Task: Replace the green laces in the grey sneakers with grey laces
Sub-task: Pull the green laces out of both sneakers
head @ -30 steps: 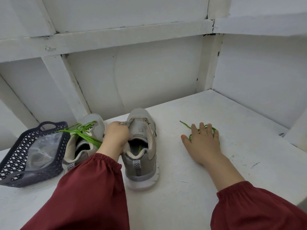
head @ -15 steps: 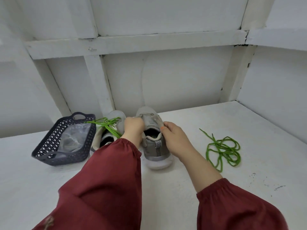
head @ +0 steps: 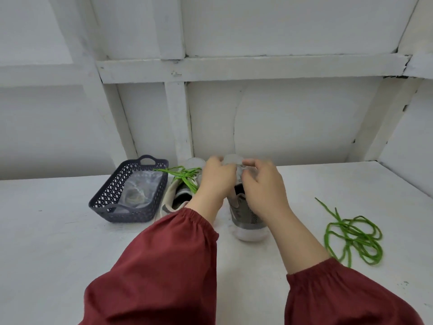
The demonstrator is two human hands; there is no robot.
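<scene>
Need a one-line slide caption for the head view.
Left hand and right hand hold a grey sneaker; loose green lace right, green-laced sneaker and basket left.

Soft, even light is filling the whole white place, and nothing is shining too bright. Faint grey shadows are lying under the basket (head: 131, 214), the sneaker (head: 248, 219) and the red sleeves (head: 164, 266). The left hand (head: 218, 179) and the right hand (head: 262, 188) are looking smeary at the fingertips, and the sneaker's far end is going fuzzy too. The white beams (head: 234, 66) are leaning and bending near the picture's edges. The loose green lace (head: 350, 233) is showing sharp.
</scene>
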